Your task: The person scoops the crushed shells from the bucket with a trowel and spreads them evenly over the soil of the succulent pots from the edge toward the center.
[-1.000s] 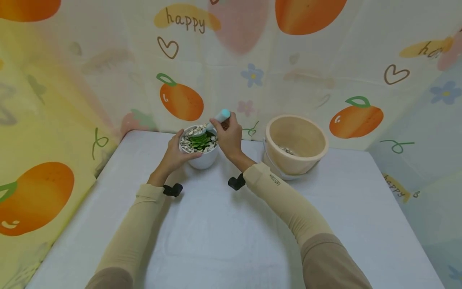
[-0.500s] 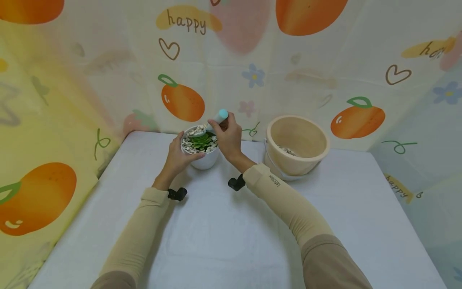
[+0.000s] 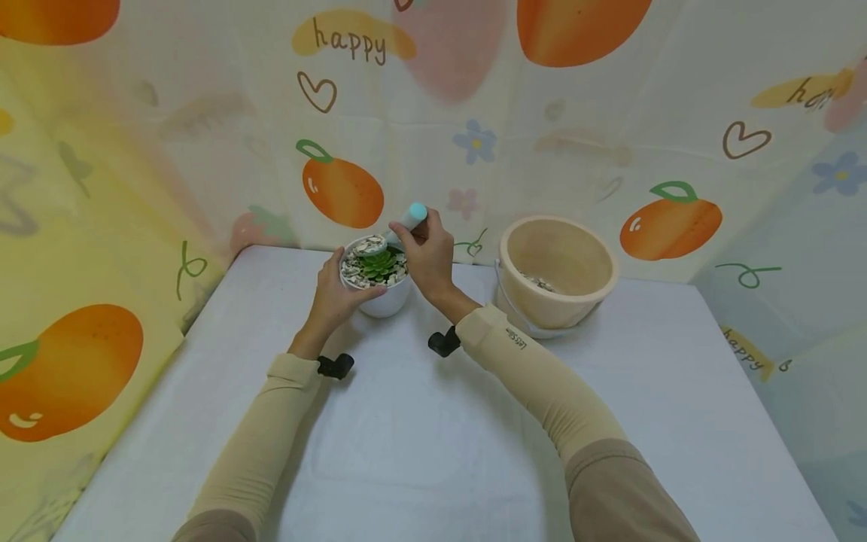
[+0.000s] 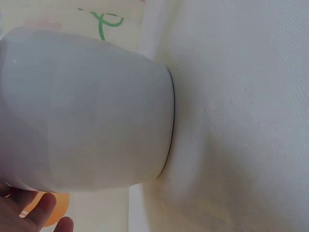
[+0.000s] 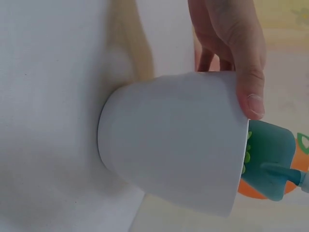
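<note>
A white flowerpot [image 3: 386,303] stands upright on the table, holding a green succulent [image 3: 381,265] ringed by pale pebbles [image 3: 372,281]. My left hand [image 3: 333,295] grips the pot's left side, thumb along the front rim; the right wrist view shows that thumb [image 5: 252,92] over the edge. In my right hand [image 3: 433,260] is a small trowel [image 3: 411,219] with a light-blue handle, pinched near the pot's right side. Its blade, teal from below in the right wrist view, lies tilted above the plant and carries pebbles [image 3: 370,244]. The left wrist view shows mostly the pot's wall [image 4: 91,111].
To the right of the pot stands a larger beige bucket [image 3: 557,301] with a white handle and some pebbles [image 3: 538,282] at its bottom. White cloth covers the table [image 3: 406,436]. A printed curtain [image 3: 542,173] hangs close behind the table's back edge.
The trowel's handle end has shifted slightly left, its blade staying over the pot with pebbles on it. My left wrist has moved a little to the right; the pot stays upright in place.
</note>
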Tool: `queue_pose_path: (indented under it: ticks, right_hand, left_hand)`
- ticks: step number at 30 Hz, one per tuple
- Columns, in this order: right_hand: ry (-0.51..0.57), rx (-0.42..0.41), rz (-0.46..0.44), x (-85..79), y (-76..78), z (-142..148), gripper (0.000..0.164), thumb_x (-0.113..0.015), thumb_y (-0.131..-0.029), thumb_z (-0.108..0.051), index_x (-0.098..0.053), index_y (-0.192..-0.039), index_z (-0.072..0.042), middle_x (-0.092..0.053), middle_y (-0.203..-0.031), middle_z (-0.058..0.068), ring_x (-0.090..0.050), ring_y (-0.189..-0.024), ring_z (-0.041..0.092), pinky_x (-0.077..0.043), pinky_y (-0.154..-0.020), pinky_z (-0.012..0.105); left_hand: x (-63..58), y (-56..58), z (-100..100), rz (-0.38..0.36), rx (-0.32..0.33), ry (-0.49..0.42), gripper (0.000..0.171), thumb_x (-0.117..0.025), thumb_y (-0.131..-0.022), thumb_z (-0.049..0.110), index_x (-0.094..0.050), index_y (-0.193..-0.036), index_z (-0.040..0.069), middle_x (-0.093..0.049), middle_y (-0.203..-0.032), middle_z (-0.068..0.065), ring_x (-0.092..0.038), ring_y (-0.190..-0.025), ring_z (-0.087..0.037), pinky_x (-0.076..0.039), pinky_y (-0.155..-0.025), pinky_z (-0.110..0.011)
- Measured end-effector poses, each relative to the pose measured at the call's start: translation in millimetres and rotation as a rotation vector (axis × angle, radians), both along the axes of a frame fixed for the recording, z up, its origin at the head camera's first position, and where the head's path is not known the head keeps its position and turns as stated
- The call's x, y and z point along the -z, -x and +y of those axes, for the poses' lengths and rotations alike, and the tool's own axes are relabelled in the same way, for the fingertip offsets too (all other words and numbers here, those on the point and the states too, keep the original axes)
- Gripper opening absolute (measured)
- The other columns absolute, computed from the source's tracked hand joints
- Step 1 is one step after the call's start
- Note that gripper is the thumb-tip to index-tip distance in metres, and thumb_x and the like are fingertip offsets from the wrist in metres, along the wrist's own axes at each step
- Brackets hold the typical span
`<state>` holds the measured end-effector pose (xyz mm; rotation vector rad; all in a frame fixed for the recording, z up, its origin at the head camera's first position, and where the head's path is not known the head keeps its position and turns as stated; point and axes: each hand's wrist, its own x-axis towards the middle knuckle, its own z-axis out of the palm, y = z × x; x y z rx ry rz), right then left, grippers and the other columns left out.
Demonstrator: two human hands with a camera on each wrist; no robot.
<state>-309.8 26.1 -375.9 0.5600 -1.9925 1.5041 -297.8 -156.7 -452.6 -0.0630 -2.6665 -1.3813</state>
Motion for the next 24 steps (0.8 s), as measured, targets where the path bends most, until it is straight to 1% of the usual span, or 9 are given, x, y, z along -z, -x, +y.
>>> queue_pose_path:
  ticks: [6,9,11,13,17,19,22,24]
  right_hand:
    - [-0.012,0.017,-0.004,1.9,1.0,0,0.037,-0.068,-0.092,-0.02,-0.055,-0.116,0.005,-0.071,-0.096,0.018,-0.072,-0.088,0.026,-0.058,-0.079,0.026]
    - [-0.009,0.018,-0.002,2.6,1.8,-1,0.036,-0.068,-0.092,-0.02,-0.055,-0.115,0.005,-0.072,-0.095,0.019,-0.072,-0.088,0.027,-0.058,-0.078,0.027]
    - [-0.011,0.018,-0.001,3.5,2.6,0,0.037,-0.069,-0.092,-0.02,-0.055,-0.115,0.005,-0.072,-0.095,0.019,-0.072,-0.088,0.027,-0.058,-0.078,0.027]
    - [-0.014,0.016,0.004,3.8,3.1,0,0.038,-0.068,-0.092,-0.02,-0.055,-0.115,0.006,-0.072,-0.095,0.018,-0.072,-0.088,0.027,-0.058,-0.078,0.027]
    - [-0.011,0.012,0.006,4.1,4.2,-1,0.039,-0.068,-0.092,-0.02,-0.055,-0.116,0.008,-0.072,-0.095,0.018,-0.072,-0.088,0.027,-0.058,-0.078,0.027]
    - [-0.009,0.011,-0.003,4.1,4.2,-1,0.038,-0.069,-0.092,-0.02,-0.055,-0.116,0.006,-0.072,-0.095,0.018,-0.072,-0.088,0.026,-0.058,-0.079,0.026]
    - [-0.011,0.008,-0.018,3.8,3.9,-1,0.038,-0.069,-0.091,-0.02,-0.055,-0.115,0.006,-0.072,-0.095,0.018,-0.072,-0.088,0.026,-0.058,-0.079,0.026]
    - [-0.023,0.009,-0.026,3.1,3.5,-1,0.038,-0.069,-0.091,-0.021,-0.055,-0.116,0.004,-0.072,-0.095,0.017,-0.072,-0.089,0.026,-0.058,-0.08,0.026]
  left_hand:
    - [1.4,-1.9,2,0.04,-0.027,0.005,0.114,-0.082,-0.072,0.048,-0.016,-0.155,0.004,-0.031,-0.152,-0.023,-0.031,-0.138,-0.039,-0.031,-0.112,-0.058]
    - [0.1,-2.6,3,0.037,-0.026,0.016,0.116,-0.082,-0.072,0.05,-0.016,-0.155,0.003,-0.03,-0.152,-0.024,-0.031,-0.138,-0.04,-0.032,-0.112,-0.058]
    - [-1.2,-1.5,1,0.024,-0.007,0.02,0.116,-0.082,-0.072,0.05,-0.015,-0.155,0.003,-0.028,-0.153,-0.024,-0.03,-0.139,-0.04,-0.031,-0.112,-0.058]
    - [-3.5,0.7,-3,0.002,0.026,0.023,0.115,-0.081,-0.074,0.047,-0.013,-0.155,0.003,-0.026,-0.154,-0.024,-0.029,-0.14,-0.04,-0.03,-0.113,-0.058]
    - [-7.6,9.0,-13,-0.051,0.101,0.019,0.113,-0.081,-0.076,0.043,-0.011,-0.156,0.006,-0.022,-0.157,-0.022,-0.025,-0.143,-0.039,-0.026,-0.116,-0.059]
    - [-8.1,13.4,-17,-0.076,0.129,0.011,0.113,-0.081,-0.076,0.042,-0.009,-0.157,0.007,-0.02,-0.159,-0.021,-0.023,-0.145,-0.038,-0.024,-0.116,-0.059]
    - [-5.2,16.5,-18,-0.086,0.144,-0.023,0.113,-0.081,-0.076,0.041,-0.009,-0.157,0.009,-0.019,-0.16,-0.02,-0.021,-0.146,-0.038,-0.022,-0.118,-0.058]
    - [-2.5,16.6,-17,-0.081,0.135,-0.05,0.112,-0.082,-0.076,0.04,-0.01,-0.157,0.01,-0.018,-0.16,-0.018,-0.021,-0.147,-0.037,-0.021,-0.118,-0.057]
